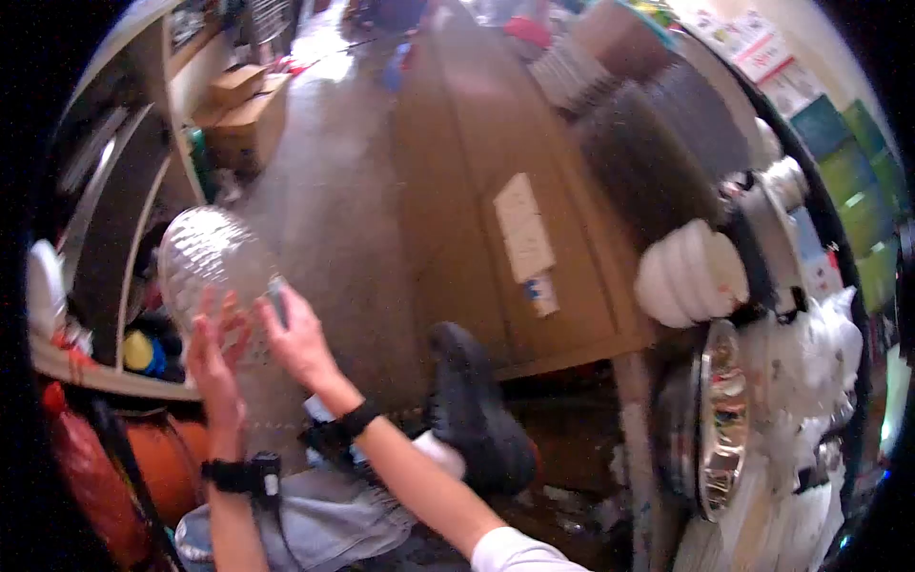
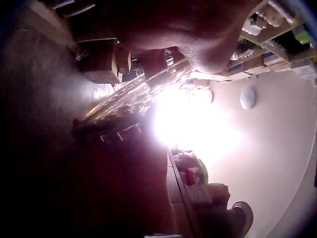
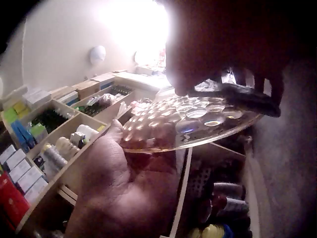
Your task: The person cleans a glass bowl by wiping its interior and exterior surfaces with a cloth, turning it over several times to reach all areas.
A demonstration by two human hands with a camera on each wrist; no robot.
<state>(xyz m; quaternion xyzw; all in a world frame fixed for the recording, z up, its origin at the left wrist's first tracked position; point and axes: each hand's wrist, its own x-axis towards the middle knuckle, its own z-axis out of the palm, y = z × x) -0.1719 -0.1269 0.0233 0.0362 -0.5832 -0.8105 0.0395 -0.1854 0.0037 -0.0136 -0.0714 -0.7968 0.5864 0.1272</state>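
A clear dimpled plate (image 1: 205,248) with a rounded outline is held up at the left, in front of the shelving. My left hand (image 1: 217,357) grips it at the near edge; in the right wrist view the thumb lies at the rim and the palm is below the plate (image 3: 198,119). Over the plate's right side, my right hand (image 1: 300,343) holds a small grey pad-like piece (image 3: 242,96), its fingers bent over it. That piece lies close over the plate's surface. What it is made of I cannot tell. Glare washes out much of the left wrist view.
Wooden shelving (image 1: 143,200) stands at the left, cardboard boxes (image 1: 250,119) farther back. A brown cardboard-covered surface (image 1: 486,315) lies ahead. Stacked white bowls (image 1: 691,272) and a shiny metal tray (image 1: 722,419) are at the right. A black shoe (image 1: 477,410) is near the middle.
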